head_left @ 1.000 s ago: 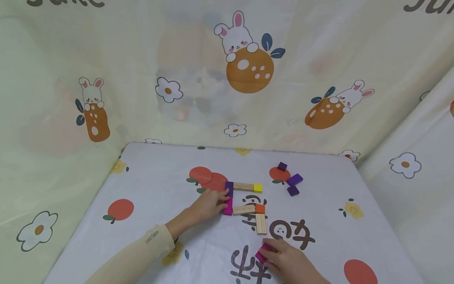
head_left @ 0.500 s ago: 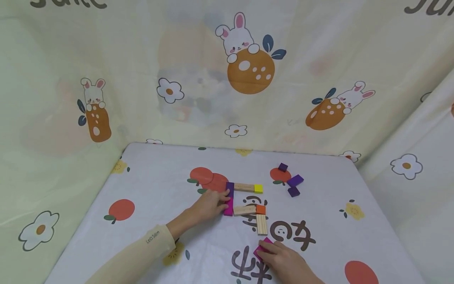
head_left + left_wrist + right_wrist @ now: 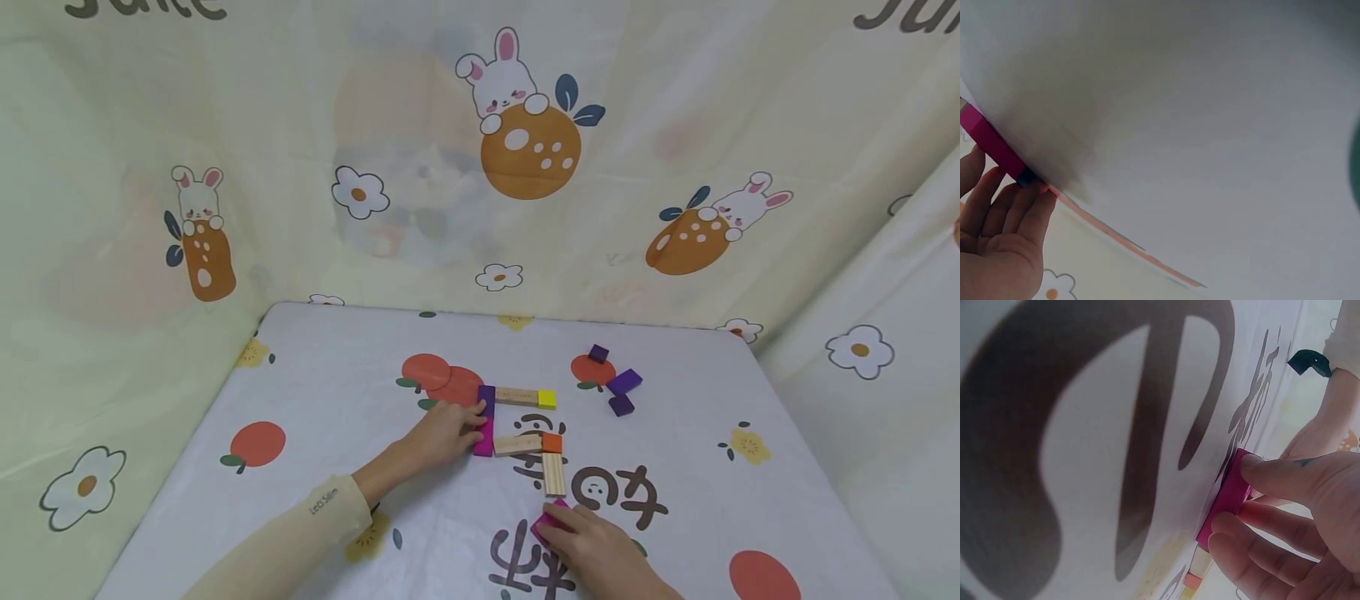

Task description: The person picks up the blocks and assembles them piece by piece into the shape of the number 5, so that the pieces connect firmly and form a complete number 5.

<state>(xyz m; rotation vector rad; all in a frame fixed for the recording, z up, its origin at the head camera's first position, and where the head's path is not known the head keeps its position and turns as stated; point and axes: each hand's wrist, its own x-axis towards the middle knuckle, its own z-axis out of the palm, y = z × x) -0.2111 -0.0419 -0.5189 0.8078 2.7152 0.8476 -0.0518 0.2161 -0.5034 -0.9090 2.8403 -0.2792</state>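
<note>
My left hand (image 3: 444, 431) lies at the left side of a purple block (image 3: 487, 396) and a magenta block (image 3: 483, 438), set end to end. Its fairly straight fingertips touch that side, also in the left wrist view, where the magenta block (image 3: 992, 144) is above the hand (image 3: 1004, 231). My right hand (image 3: 596, 546) pinches another magenta block (image 3: 547, 523) near the front; the right wrist view shows thumb and fingers on this block (image 3: 1227, 497). Just beyond it lies a plain wooden block (image 3: 553, 474), below an orange block (image 3: 551, 442).
Another plain wooden block (image 3: 517, 444) runs left from the orange one. Farther back, a wooden block (image 3: 516, 397) meets a yellow block (image 3: 547, 399). Several purple blocks (image 3: 623, 382) lie loose at the back right. Printed cloth (image 3: 315, 350) covers the table, with curtains (image 3: 420, 250) around it.
My right hand has moved slightly left with the magenta block, its fingers lying more over the block. My left hand has stayed at the purple and magenta blocks.
</note>
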